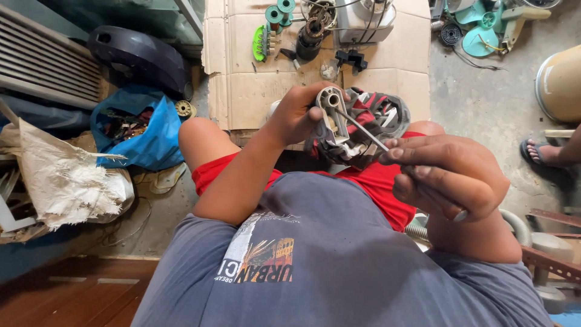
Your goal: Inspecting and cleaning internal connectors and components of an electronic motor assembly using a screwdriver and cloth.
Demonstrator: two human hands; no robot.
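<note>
The left hand [296, 115] wraps its fingers tight around a pale grey cast-metal bracket with a round bored end [333, 112], held over the person's lap, just in front of the flat sheet of brown corrugated cardboard [254, 91]. The right hand [448, 175] pinches a thin, straight steel rod [363, 129] between closed fingertips, its far end reaching the bracket. Behind the bracket bunches a soft red, black and white cloth [378, 118]. On the cardboard's far part stand glossy green plastic spools [275, 15]. Left of the cardboard slumps a crinkled blue plastic bag [151, 139].
</note>
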